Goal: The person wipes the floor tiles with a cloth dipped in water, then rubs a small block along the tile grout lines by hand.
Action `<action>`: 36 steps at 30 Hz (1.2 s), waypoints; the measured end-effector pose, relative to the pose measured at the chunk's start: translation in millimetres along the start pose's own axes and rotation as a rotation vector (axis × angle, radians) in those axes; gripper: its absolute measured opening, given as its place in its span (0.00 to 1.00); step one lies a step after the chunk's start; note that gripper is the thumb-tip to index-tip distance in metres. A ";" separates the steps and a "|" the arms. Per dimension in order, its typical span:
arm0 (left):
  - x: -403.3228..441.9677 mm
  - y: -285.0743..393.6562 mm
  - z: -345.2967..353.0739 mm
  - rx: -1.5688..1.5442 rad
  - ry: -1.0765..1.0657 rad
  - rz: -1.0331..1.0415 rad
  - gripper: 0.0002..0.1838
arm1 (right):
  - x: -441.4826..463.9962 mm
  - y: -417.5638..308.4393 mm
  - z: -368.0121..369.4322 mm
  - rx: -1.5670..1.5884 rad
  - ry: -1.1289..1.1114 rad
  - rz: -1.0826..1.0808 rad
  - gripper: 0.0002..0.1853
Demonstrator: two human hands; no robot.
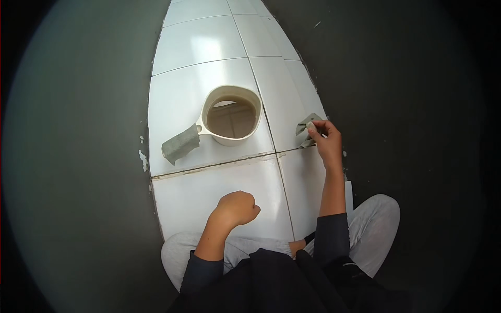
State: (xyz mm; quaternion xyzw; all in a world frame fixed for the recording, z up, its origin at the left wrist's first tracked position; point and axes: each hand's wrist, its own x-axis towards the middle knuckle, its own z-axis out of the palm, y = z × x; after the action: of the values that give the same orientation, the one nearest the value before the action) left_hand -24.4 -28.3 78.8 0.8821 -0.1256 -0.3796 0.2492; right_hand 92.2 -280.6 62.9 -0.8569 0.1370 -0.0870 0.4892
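Observation:
My left hand (pixel 239 207) is closed in a loose fist above the near tiles, with nothing showing in it. Between the thumb and fingers of my right hand (pixel 329 142) is a thin grey sheet (pixel 308 124), folded or creased, low over the tiles at the right edge. Whether it is cloth or sandpaper I cannot tell. Farther forward, a cream water dipper (pixel 225 140) stands upright on the tiles, holding cloudy brownish water (pixel 232 119). Another grey sheet (pixel 181 145) is draped over its handle, which points left. Neither hand touches the dipper.
White glossy tiles (pixel 198 109) run forward as a strip, with dirty, pale-stained grout across the joint before me. Dark grey surfaces (pixel 83 146) with chipped spots flank both sides. My folded legs (pixel 378 221) are at the near edge, and a white tile piece (pixel 348 195) lies by the right knee.

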 end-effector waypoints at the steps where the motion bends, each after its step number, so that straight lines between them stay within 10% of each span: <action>1: -0.7 -1.3 0.0 -0.003 0.051 0.012 0.16 | -7.5 -19.2 -8.5 0.114 -0.058 -0.031 0.11; 10: -18.3 -18.1 -21.9 -0.007 0.485 -0.155 0.13 | -100.4 -84.2 -10.1 0.300 -0.984 0.077 0.14; 19: 25.6 -7.0 28.3 0.156 0.512 0.138 0.27 | -37.3 -57.0 -21.1 0.232 -0.515 0.121 0.12; 22: 39.8 2.8 36.3 0.240 0.614 0.262 0.28 | -9.7 -85.7 -27.8 0.092 -0.641 0.072 0.11; 31: 37.0 25.2 26.4 0.189 0.007 0.061 0.13 | 22.6 -112.1 -71.4 -0.049 -0.880 0.035 0.11; 36: 37.0 49.4 28.0 0.111 0.137 0.091 0.12 | 33.7 -108.8 -97.5 -0.038 -0.954 -0.004 0.11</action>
State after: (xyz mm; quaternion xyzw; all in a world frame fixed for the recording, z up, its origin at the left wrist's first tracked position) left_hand -21.3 -94.8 66.3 0.9117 -0.1692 -0.2992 0.2250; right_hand 112.8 -318.2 206.6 -0.8101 -0.1031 0.3178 0.4817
